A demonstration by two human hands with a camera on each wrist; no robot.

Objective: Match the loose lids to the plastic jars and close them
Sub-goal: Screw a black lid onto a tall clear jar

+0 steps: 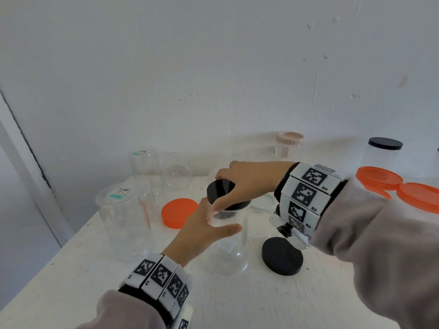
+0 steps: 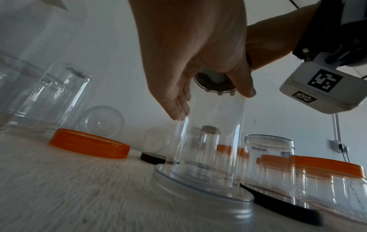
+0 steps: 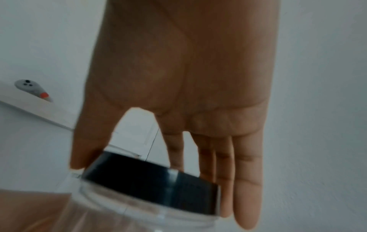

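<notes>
The left hand (image 1: 202, 231) is wrapped around the side of a clear plastic jar (image 1: 229, 248) standing upright near the middle of the white desk (image 1: 237, 300), thumb on the near side and fingers on the far side. The right hand (image 1: 244, 184) comes in from the right and grips a black lid (image 1: 219, 192) by its rim, thumb on one side and fingers on the other. The lid sits on the jar's mouth at a slight tilt. Whether it is screwed down at all I cannot tell.

A second black lid (image 1: 282, 256) lies flat on the desk just to the right of the jar. An orange lid (image 1: 179, 212) lies to the jar's left, beside a large clear jar (image 1: 126, 222) standing upside down near the left edge. More clear jars stand behind it toward the wall. Two orange lids (image 1: 399, 188) sit at the right edge. At the back right are a jar with a pink lid (image 1: 290, 138) and a jar with a black lid (image 1: 385, 143), both closed.
</notes>
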